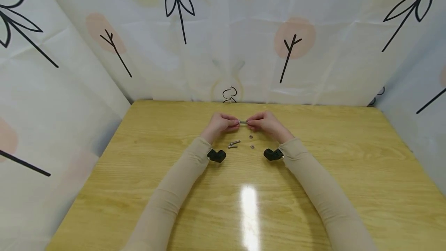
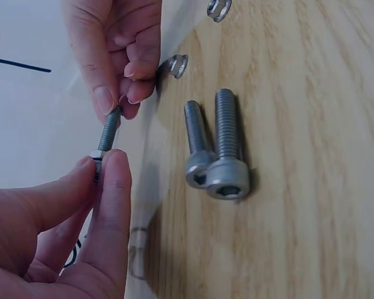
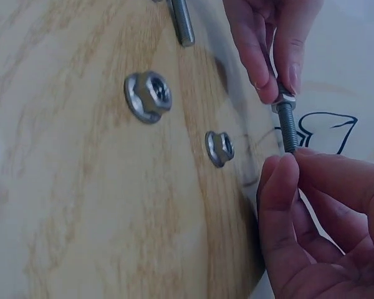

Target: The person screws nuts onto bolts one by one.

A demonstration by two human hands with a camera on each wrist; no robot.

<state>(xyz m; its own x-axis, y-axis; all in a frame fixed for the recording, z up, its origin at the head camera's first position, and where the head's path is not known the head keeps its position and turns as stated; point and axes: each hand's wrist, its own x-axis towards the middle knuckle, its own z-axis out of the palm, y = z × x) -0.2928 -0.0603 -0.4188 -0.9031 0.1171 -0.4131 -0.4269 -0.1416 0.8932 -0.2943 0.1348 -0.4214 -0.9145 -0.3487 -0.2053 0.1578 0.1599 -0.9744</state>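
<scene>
Both hands meet above the far part of the table, joined by one threaded metal bolt (image 2: 110, 131). My left hand (image 1: 221, 122) pinches a hex nut (image 3: 286, 99) at one end of the bolt, between thumb and fingertips. The bolt's opposite end is pinched by my right hand (image 1: 266, 122), whose fingertips cover that end. Bare thread shows between the two grips. Nearer me lie two socket-head bolts, one bolt (image 2: 226, 143) beside the other bolt (image 2: 196, 137). To their right are two flange nuts, a nut (image 3: 148, 98) and a farther nut (image 3: 220, 149).
The wooden table (image 1: 139, 173) ends at a patterned cloth (image 1: 244, 49) hung behind it, with more cloth at the left and right sides. Black wrist-worn devices, one left (image 1: 216, 156) and one right (image 1: 273, 154), jut inward from the sleeves. Light glares on the near tabletop.
</scene>
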